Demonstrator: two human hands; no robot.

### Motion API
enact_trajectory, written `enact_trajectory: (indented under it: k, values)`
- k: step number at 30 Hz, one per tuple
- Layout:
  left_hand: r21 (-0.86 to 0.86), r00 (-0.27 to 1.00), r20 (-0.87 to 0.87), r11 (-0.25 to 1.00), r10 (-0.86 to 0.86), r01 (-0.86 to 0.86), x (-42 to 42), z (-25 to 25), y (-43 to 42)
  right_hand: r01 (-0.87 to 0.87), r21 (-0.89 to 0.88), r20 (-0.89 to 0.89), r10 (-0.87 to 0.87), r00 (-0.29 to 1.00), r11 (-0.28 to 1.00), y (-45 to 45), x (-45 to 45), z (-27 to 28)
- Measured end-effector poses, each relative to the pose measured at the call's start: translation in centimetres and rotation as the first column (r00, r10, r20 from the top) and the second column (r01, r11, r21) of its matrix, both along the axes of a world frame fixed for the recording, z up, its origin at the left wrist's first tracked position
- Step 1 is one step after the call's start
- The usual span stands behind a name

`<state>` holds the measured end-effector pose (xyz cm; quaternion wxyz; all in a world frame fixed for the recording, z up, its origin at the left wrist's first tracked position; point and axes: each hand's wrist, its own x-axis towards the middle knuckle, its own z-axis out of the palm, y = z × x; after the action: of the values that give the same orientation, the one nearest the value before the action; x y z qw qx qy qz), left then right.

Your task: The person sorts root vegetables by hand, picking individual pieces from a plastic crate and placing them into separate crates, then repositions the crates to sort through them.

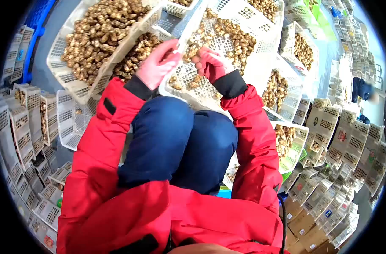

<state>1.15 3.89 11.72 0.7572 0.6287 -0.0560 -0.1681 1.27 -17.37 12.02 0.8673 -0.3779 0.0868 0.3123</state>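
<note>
My left hand (pixel 159 62) is over the near left rim of a white perforated basket (pixel 188 77). Its fingers are curled in; whether they hold anything I cannot make out. My right hand (pixel 213 64) is over the same basket, fingers bent and closed around a brown, knobbly bulb-like piece (pixel 193 51). More such pieces (pixel 239 40) lie in the far and right parts of this basket, with a few loose ones (pixel 193 84) close below my hands. The basket's near edge is just beyond my knees.
A heaped basket (pixel 57 63) of the same pieces stands at left, above another partly filled one (pixel 140 53). Smaller filled baskets (pixel 301 48) line the right. Stacked crates (pixel 328 120) stand on both sides, cardboard boxes (pixel 305 222) at lower right. Another person (pixel 361 89) is far right.
</note>
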Motion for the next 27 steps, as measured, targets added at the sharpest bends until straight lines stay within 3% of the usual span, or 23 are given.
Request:
enact_trajectory:
  k: [1, 3, 5, 6, 8, 10, 11, 13, 14, 17, 18, 20, 21, 23, 25, 26, 27]
  values:
    - [0.027, 0.998, 0.042, 0.998, -0.056, 0.055, -0.2, 1.2, -0.4, -0.017, -0.061, 0.011, 0.018, 1.000, 0.998, 1.0, -0.3, 1.5]
    - [-0.156, 0.971, -0.230, 0.988, -0.060, 0.024, -0.8, 3.0, -0.8, 0.011, -0.256, 0.018, -0.006, 1.000, 0.967, 2.6, -1.5, 4.9]
    - [-0.054, 0.962, -0.270, 0.998, -0.044, 0.030, -1.1, 4.0, -0.6, -0.027, -0.251, 0.086, 0.050, 0.995, 0.968, 2.2, -1.8, 4.2]
    - [-0.139, 0.948, -0.316, 0.990, -0.047, 0.002, -1.5, 3.9, -0.4, 0.037, -0.373, 0.186, 0.036, 0.982, 0.927, 2.3, -2.0, 4.0]
    - [-0.080, 0.979, -0.203, 0.996, 0.023, -0.040, -2.0, 4.0, -1.2, 0.207, -0.605, 0.443, 0.109, 0.890, 0.769, 2.6, -2.3, 4.0]
    - [0.061, 0.998, -0.023, 0.997, 0.054, -0.053, -1.9, 3.3, -1.9, 0.219, -0.478, 0.459, 0.029, 0.888, 0.851, 3.0, -2.4, 4.5]
    - [0.052, 0.998, -0.037, 0.998, 0.044, -0.042, -1.8, 3.1, -2.1, 0.188, -0.411, 0.456, 0.022, 0.890, 0.892, 3.0, -2.3, 4.1]
    - [0.038, 0.997, -0.065, 0.999, 0.033, -0.031, -1.6, 3.3, -2.4, 0.197, -0.212, 0.319, -0.123, 0.940, 0.957, 3.2, -2.1, 3.8]
    - [0.177, 0.999, 0.021, 0.983, 0.038, -0.041, -1.7, 3.0, -2.4, 0.213, -0.111, 0.233, -0.183, 0.955, 0.971, 3.2, -2.0, 3.6]
    - [0.119, 0.997, 0.006, 0.990, -0.073, 0.072, -1.6, 2.8, -2.4, 0.172, 0.084, 0.190, -0.186, 0.964, 0.981, 2.2, -1.6, 1.8]
    - [-0.009, 0.992, -0.113, 0.998, -0.064, 0.063, -1.7, 3.1, -2.6, 0.185, 0.131, 0.162, -0.205, 0.965, 0.974, 2.0, -1.6, 1.6]
    - [-0.067, 0.989, -0.135, 0.997, -0.053, 0.045, -1.5, 2.4, -2.2, 0.221, 0.220, 0.103, -0.248, 0.963, 0.950, 1.5, -1.8, 1.6]
    - [-0.097, 0.988, -0.144, 0.995, -0.050, 0.036, -1.4, 2.1, -2.0, 0.251, 0.190, 0.120, -0.277, 0.953, 0.949, 1.4, -1.8, 1.6]
    - [0.056, 0.990, -0.138, 0.998, 0.030, -0.023, -0.9, 1.9, -1.2, 0.313, 0.133, 0.158, -0.332, 0.930, 0.940, 1.1, -1.6, 1.4]
    - [-0.016, 0.986, -0.136, 0.994, 0.100, -0.104, -0.4, 0.3, 0.0, 0.271, 0.013, 0.232, -0.267, 0.935, 0.962, 0.3, -1.4, 0.0]
    - [0.109, 0.978, -0.051, 0.974, 0.204, -0.198, -0.1, -1.4, 0.3, 0.231, 0.002, 0.221, -0.225, 0.949, 0.973, -0.1, -1.5, -0.7]
    - [0.081, 0.972, -0.012, 0.969, 0.234, -0.232, 0.0, -3.8, 1.0, 0.189, -0.008, 0.207, -0.183, 0.961, 0.982, -0.4, -1.7, -1.1]
